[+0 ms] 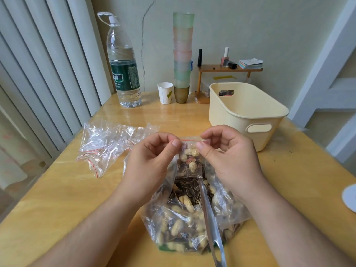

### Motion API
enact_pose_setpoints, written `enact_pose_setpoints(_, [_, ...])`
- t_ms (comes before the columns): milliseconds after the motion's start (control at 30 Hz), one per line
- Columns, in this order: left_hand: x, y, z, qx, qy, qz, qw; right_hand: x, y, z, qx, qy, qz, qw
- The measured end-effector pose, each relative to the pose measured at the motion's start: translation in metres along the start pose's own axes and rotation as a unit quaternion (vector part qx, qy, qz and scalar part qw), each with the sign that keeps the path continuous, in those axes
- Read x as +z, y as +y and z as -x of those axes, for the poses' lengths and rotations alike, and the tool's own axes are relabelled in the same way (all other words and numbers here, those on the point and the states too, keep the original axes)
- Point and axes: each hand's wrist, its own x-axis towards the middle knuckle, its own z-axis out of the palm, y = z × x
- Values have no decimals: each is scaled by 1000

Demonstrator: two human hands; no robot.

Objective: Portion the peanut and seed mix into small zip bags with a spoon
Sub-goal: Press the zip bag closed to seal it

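A small zip bag with a red seal line hangs upright, partly filled with peanuts and striped seeds. My left hand pinches its top left corner, and my right hand pinches the top right corner. Below it lies a large open clear bag of peanut and seed mix on the wooden table. A metal spoon rests in that big bag, its handle pointing toward me; neither hand touches it.
A heap of spare small zip bags lies at the left. A cream plastic basket stands at the right rear. Behind are a big water bottle, a paper cup, a tall stack of cups and a small wooden shelf.
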Motion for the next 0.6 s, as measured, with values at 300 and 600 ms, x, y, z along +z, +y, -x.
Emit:
enact_pose_setpoints(300, [-1, -2, -3, -34, 22, 53, 998, 1, 7, -3, 62, -11, -20, 998])
enact_pose_setpoints(600, [-9, -3, -4, -4, 27, -95, 995, -4, 10, -4, 15, -3, 28, 999])
